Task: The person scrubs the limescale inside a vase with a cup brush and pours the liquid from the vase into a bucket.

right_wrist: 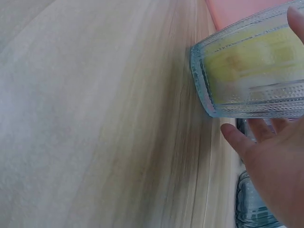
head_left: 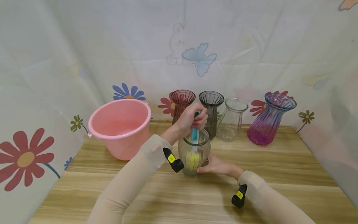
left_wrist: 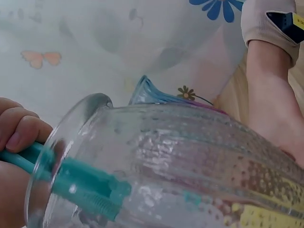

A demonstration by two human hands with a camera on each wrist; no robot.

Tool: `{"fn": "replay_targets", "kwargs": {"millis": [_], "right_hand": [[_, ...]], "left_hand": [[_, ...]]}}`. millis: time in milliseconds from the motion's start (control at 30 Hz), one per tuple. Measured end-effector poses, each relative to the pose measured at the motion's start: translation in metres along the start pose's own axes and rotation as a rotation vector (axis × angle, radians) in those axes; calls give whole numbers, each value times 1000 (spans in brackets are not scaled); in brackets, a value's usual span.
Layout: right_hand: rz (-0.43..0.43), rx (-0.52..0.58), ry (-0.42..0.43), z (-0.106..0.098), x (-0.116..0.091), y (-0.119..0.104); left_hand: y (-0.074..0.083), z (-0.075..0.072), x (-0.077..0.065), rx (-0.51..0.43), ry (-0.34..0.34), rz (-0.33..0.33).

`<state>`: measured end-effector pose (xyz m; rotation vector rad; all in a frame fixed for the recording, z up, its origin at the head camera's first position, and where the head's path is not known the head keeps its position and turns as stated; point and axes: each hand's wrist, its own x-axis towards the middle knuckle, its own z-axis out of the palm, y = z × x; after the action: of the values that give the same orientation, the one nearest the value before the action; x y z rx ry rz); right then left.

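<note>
A clear ribbed glass vase [head_left: 183, 152] stands on the wooden table in front of me. My left hand [head_left: 190, 119] grips the teal handle [head_left: 195, 134] of a sponge brush above the vase's mouth. Down inside the glass shows the brush's yellow sponge head [head_left: 193, 160], also seen through the wall in the right wrist view. Low on its right side, my right hand [head_left: 216, 165] holds the vase, thumb in front and fingers behind it. In the left wrist view the teal handle [left_wrist: 90, 187] passes through the vase's rim [left_wrist: 35, 190].
Behind stand a red vase [head_left: 183, 99], a grey vase [head_left: 211, 101], a clear vase [head_left: 236, 107] and a blue-to-purple vase [head_left: 268, 121] that looks tilted. A pink bucket [head_left: 126, 146] is at the left. A printed curtain [head_left: 139, 40] hangs behind the table [head_left: 173, 202].
</note>
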<state>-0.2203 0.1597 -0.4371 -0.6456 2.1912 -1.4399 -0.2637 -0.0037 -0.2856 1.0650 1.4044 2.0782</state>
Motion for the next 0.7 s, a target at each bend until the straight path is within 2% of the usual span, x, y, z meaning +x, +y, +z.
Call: {"fn": "replay_targets", "kwargs": {"millis": [200,333,567,700], "right_hand": [[-38,43,7,-1,2,3],[-49,42,28,-1,2,4],[-55,-9,31,0,1,1],[-54,-31,38,0,0,2]], "left_hand": [[5,2,-4,-1,10,3],[15,3,-5,-3,30,9],[49,10,-3,-65,13,42],[73,14,-1,-115,-2,96]]}}
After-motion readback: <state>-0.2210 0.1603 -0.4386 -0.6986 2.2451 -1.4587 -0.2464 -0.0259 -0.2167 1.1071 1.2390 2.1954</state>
